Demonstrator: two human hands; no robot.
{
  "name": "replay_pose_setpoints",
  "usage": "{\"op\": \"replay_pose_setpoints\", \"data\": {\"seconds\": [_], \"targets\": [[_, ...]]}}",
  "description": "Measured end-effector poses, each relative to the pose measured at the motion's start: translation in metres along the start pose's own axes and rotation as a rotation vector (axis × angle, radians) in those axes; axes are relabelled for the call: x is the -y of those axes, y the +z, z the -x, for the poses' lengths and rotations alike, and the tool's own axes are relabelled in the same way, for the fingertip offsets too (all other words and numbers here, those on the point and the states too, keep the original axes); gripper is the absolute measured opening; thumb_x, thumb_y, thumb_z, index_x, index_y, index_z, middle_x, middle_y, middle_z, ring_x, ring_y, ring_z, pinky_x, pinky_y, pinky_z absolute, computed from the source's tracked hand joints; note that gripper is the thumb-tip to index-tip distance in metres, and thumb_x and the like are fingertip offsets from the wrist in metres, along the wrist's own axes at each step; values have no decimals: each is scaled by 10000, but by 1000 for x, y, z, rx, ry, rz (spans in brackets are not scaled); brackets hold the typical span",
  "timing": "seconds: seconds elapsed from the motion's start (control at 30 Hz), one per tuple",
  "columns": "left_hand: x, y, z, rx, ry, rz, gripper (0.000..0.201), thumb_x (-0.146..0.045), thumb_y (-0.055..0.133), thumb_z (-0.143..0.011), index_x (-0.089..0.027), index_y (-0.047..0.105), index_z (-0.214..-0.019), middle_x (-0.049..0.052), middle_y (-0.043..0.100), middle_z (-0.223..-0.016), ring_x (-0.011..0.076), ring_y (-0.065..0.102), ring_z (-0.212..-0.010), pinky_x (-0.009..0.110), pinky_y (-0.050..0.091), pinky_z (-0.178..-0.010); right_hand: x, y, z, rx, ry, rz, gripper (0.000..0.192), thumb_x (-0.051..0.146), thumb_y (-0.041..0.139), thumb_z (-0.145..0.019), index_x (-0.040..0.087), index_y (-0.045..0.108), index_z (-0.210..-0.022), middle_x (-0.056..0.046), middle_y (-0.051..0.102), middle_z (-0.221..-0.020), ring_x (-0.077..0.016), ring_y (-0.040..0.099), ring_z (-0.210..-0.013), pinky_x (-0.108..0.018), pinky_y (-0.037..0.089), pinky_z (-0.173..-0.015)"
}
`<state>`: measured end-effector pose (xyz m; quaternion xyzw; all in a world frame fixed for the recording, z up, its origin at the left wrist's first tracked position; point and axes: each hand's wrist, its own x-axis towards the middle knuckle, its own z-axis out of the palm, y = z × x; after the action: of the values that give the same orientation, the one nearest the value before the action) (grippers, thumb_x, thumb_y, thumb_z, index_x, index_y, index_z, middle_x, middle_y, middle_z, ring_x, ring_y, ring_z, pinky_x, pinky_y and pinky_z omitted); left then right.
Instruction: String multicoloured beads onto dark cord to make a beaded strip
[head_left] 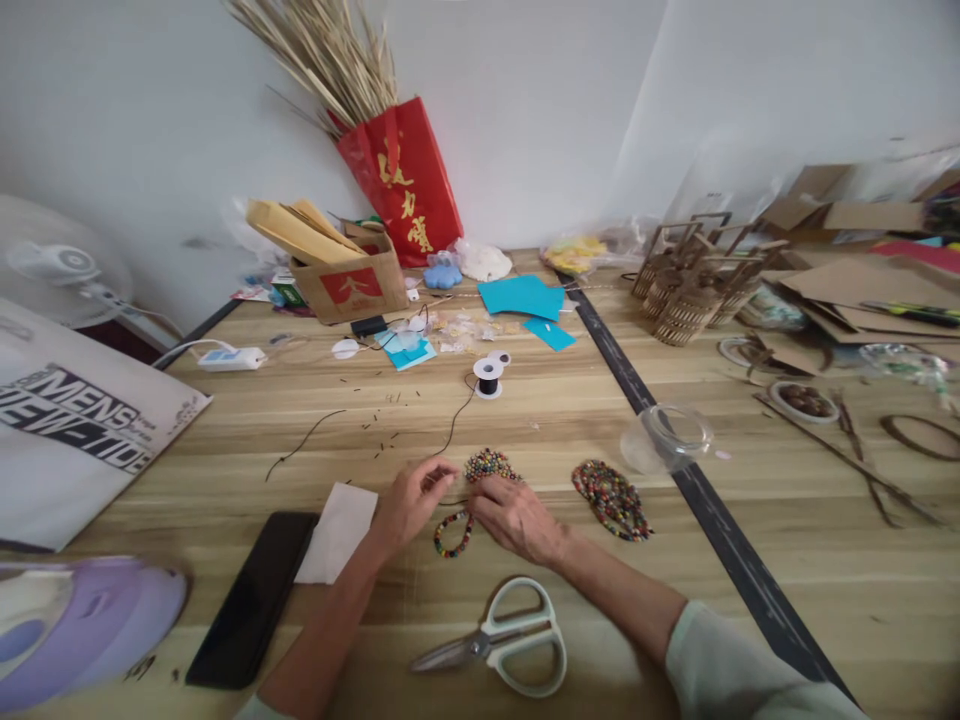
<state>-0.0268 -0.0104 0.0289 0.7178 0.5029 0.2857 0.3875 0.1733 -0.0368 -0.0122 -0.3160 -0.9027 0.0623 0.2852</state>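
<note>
My left hand (409, 500) pinches a thin black cord near the table's middle front. A string of multicoloured beads (453, 535) hangs in a loop between both hands. My right hand (517, 517) rests on the table, fingers pressed on the beads beside a small heap of beads (489, 464). A second, longer pile of beads (611, 498) lies to the right. The black cord runs back to a spool (488, 377).
Scissors (501, 640) lie in front of my hands. A black phone (251, 598) and white paper (339, 531) sit at left, a clear plastic cup (664, 438) at right. Cardboard box (349, 285), red bag (401, 180), blue paper (523, 296) and wooden baskets (686, 290) stand behind.
</note>
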Motion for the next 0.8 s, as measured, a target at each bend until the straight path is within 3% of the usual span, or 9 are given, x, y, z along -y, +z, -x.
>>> {"op": "replay_pose_setpoints", "data": {"seconds": [0.1,0.27,0.5,0.8], "targets": [[-1,9,-1,86,31,19,205,-187,501,-820,-177,682,-915,68,713,-951,195,638,-869,294,489,-796,-1,-2,1,-32,-2,-35,230,187,416,-982,164,635,-915,-66,607,-865,-161,538,-792,-253,440,-691],[4,13,-2,122,83,-183,281,-48,499,-754,-182,681,-922,67,678,-912,199,612,-866,314,468,-822,-3,-4,3,-38,1,-151,214,194,406,-989,168,618,-1009,-81,642,-917,-166,583,-865,-259,470,-747],[8,11,-3,148,172,-444,171,-76,507,-778,-179,642,-750,46,593,-808,196,561,-795,293,436,-752,-3,0,4,-99,79,-191,201,209,418,-984,165,610,-948,-68,631,-832,-162,586,-760,-258,476,-699],[8,-12,4,196,110,-622,197,-84,485,-812,-177,590,-676,46,592,-740,192,542,-742,280,414,-709,-5,1,5,-95,87,-162,173,205,443,-968,162,608,-940,-84,626,-867,-195,557,-839,-307,478,-758]]}}
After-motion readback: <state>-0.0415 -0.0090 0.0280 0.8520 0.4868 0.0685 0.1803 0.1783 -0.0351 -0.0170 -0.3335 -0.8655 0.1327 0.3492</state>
